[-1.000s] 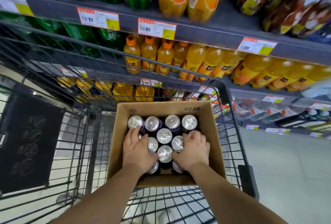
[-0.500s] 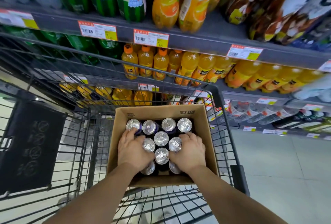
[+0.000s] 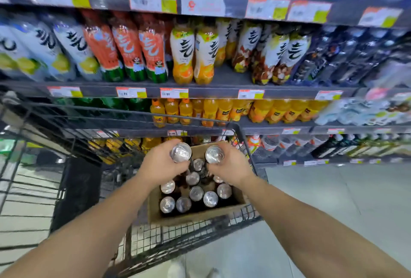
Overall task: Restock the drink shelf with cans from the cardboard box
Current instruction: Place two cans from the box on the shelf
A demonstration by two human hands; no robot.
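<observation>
A brown cardboard box (image 3: 153,212) sits in the basket of a black wire shopping cart (image 3: 193,233) and holds several silver-topped dark cans (image 3: 196,193) standing upright. My left hand (image 3: 162,164) grips one can (image 3: 181,152), lifted above the box. My right hand (image 3: 231,166) grips another can (image 3: 214,154) at the same height. Both held cans show their silver lids. The drink shelf (image 3: 211,90) rises behind the cart, its tiers full of bottles.
Orange juice bottles (image 3: 222,112) fill the tier just above the cart's far rim. Taller labelled bottles (image 3: 193,53) stand one tier higher. Price tags (image 3: 174,93) line the shelf edges. Grey floor (image 3: 322,199) lies to the right of the cart.
Both hands have risen out of the box, each holding a can. The camera has tilted up, so higher shelf tiers now show.
</observation>
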